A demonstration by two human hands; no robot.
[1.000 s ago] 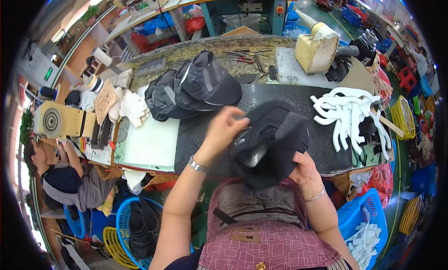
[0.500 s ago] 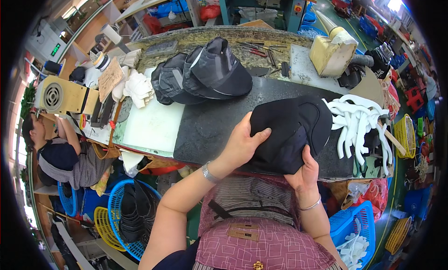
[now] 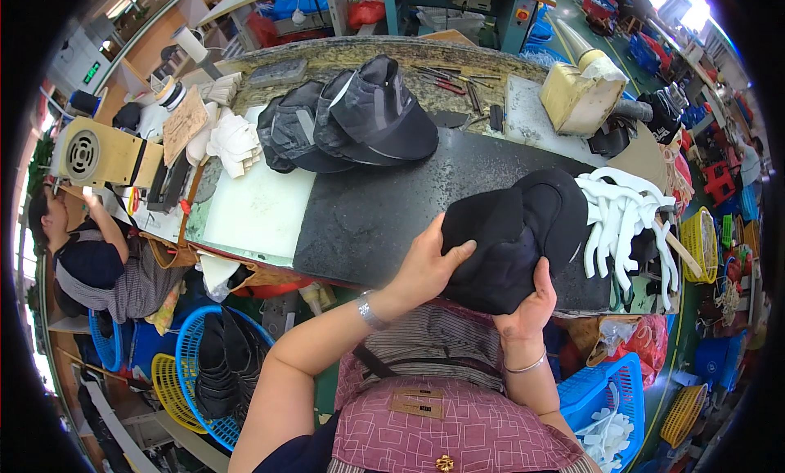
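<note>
A plain black cap [image 3: 499,244] is between my two hands, above the near edge of the dark work board [image 3: 360,219]. My left hand [image 3: 433,264] grips the cap's left side, thumb on top and the fingers hidden behind the fabric. With its thumb up along the lower right side, my right hand [image 3: 531,305] holds the cap near the brim, which points to the right. Farther back on the table sit several dark grey patterned caps [image 3: 380,117], nested in a row with their brims toward me.
White curved strips [image 3: 625,219] lie in a heap right of the cap. A blue basket [image 3: 186,350] with black pieces stands low left, another blue basket [image 3: 634,391] low right. Pens and tools [image 3: 458,85] lie at the back. A person [image 3: 90,260] sits at the left.
The black cap has turned and dipped slightly in my hands, its crown bunching more and its brim showing more at the right. Both hands keep their hold.
</note>
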